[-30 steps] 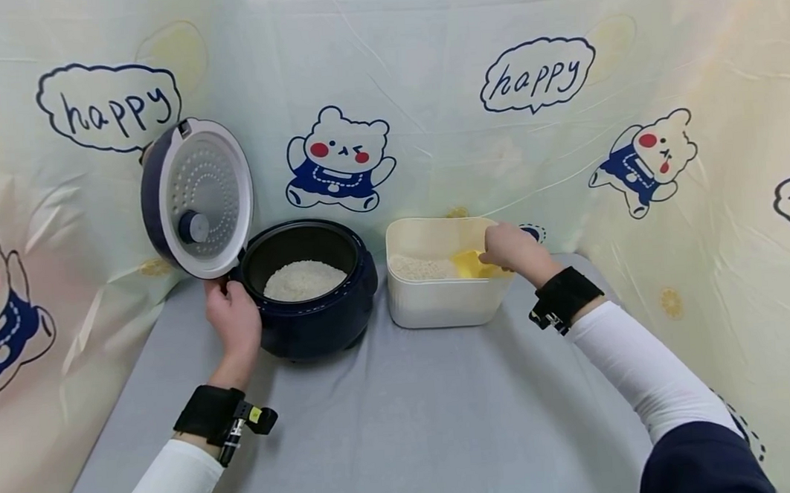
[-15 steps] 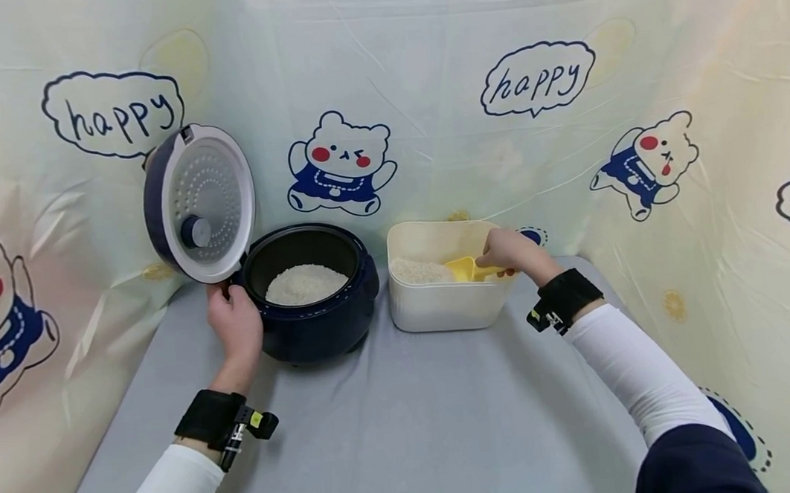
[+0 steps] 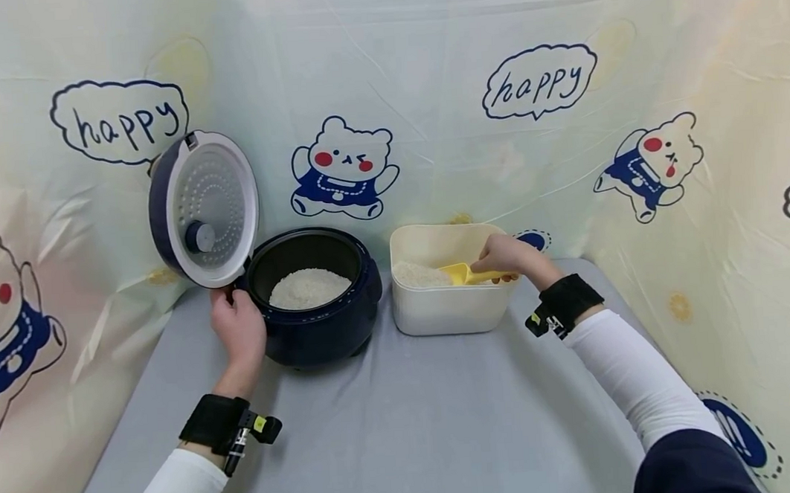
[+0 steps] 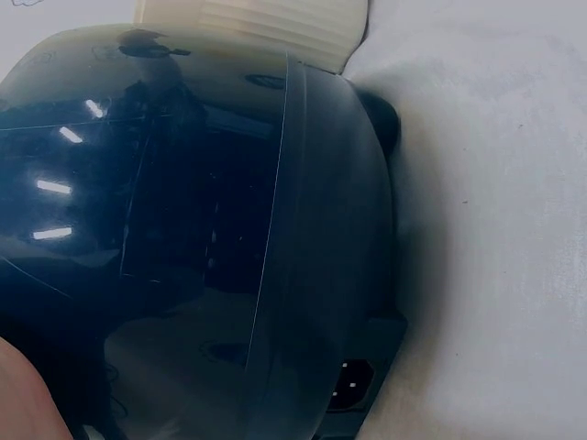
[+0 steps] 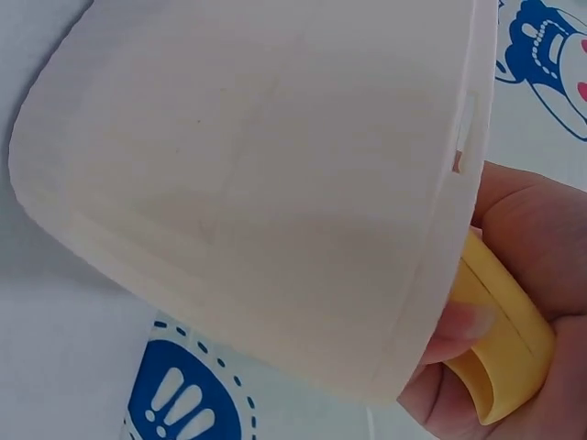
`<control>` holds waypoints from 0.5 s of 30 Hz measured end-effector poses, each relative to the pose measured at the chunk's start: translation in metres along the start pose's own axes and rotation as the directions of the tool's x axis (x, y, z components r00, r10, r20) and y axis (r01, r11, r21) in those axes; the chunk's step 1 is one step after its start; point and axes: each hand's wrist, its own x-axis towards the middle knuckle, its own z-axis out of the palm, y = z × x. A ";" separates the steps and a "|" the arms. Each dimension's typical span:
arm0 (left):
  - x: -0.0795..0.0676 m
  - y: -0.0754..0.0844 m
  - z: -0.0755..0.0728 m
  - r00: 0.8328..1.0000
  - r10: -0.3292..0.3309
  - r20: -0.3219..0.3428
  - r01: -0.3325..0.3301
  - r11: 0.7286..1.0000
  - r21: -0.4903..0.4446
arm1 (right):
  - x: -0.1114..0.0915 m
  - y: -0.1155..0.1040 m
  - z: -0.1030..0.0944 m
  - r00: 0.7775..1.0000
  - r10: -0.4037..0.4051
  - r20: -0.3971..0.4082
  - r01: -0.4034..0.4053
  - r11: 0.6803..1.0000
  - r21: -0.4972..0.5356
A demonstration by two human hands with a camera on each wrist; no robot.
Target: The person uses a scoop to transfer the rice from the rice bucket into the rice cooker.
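A dark blue rice cooker (image 3: pixel 322 336) stands with its lid (image 3: pixel 221 203) raised at the left, and white rice (image 3: pixel 310 288) is heaped inside. My left hand (image 3: pixel 238 325) holds the lid's lower edge by the hinge, some fingers hidden behind it. Part of that hand shows low in the left wrist view beside the cooker's glossy side. My right hand (image 3: pixel 506 257) grips the handle of a yellow scoop (image 3: pixel 458 274) at the right end of a cream bin (image 3: pixel 448 311). The scoop's bowl lies against the rice (image 3: pixel 419 274) in the bin. In the right wrist view, fingers wrap the scoop's handle (image 5: pixel 518 339).
The cooker and bin stand side by side on a grey cloth-covered table (image 3: pixel 404 425). A printed curtain (image 3: pixel 444 162) hangs close behind them and along both sides. A power socket (image 4: pixel 350 383) shows low on the cooker's side.
My right hand has shifted slightly left and lower, turning the scoop flatter with its handle toward the bin's right rim. The left hand keeps its place at the lid. The head view has tilted slightly.
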 end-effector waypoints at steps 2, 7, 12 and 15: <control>-0.001 0.000 0.001 1.000 -0.002 0.005 0.002 1.000 -0.002 | -0.001 0.001 0.001 1.000 0.007 -0.004 -0.007 1.000 0.005; -0.001 0.000 0.001 1.000 -0.010 -0.007 0.010 1.000 0.002 | -0.003 -0.001 0.002 1.000 -0.009 0.013 0.009 0.998 0.062; -0.001 0.001 0.001 1.000 -0.018 -0.004 0.018 1.000 0.002 | -0.003 -0.003 0.003 0.998 -0.049 0.030 0.047 0.996 0.072; -0.001 0.001 0.001 1.000 -0.017 -0.002 0.017 1.000 0.005 | -0.003 -0.003 0.003 0.999 -0.038 0.039 0.034 0.995 0.094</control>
